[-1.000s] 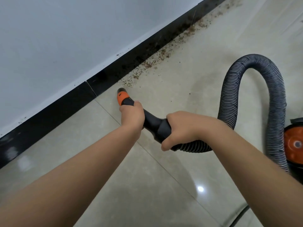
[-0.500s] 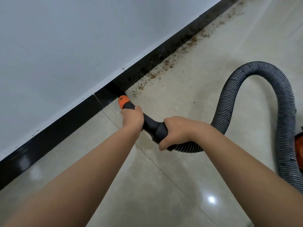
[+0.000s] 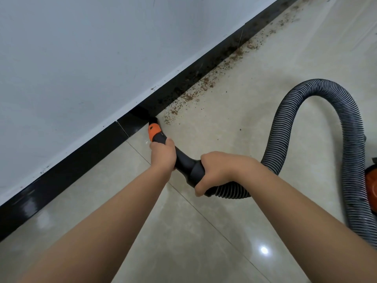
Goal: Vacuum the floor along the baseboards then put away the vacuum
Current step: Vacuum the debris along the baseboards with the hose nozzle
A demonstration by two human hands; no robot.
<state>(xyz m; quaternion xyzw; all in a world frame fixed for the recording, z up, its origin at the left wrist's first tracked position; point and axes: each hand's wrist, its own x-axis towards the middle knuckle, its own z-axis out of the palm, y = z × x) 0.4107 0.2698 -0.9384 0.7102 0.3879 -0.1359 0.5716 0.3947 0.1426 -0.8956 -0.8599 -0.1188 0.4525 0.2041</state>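
Pushed the nozzle (image 3: 153, 127) forward since a second ago: it sat short of the baseboard (image 3: 67, 172) on open tile, now its black tip is right in the corner where floor (image 3: 204, 231) meets baseboard, at the near end of the debris trail (image 3: 204, 86). Looks like contact with the skirting, but tip is dark on dark so I can't confirm.

Left hand (image 3: 163, 155) wraps the black wand (image 3: 183, 160) just behind the orange collar, fingers curled round it. Right hand (image 3: 218, 170) grips the fat end of the wand where the ribbed hose (image 3: 318, 123) joins, thumb underneath.

Meaning: tile edge behind the nozzle, toward the lower left, looks clean; brown crumbs only start just ahead of the tip. So the pass along this wall is partway, dirty stretch still ahead toward the upper right.

Orientation: wand's long axis runs from my right hand up-left to the tip, tip pointing at the baseboard, angled down to the floor. That's across the wall line, not along it.

Hose loops up and right, then drops to the orange vacuum body (image 3: 371, 182) at the right edge, mostly out of frame. Wall (image 3: 81, 58) above is plain white.
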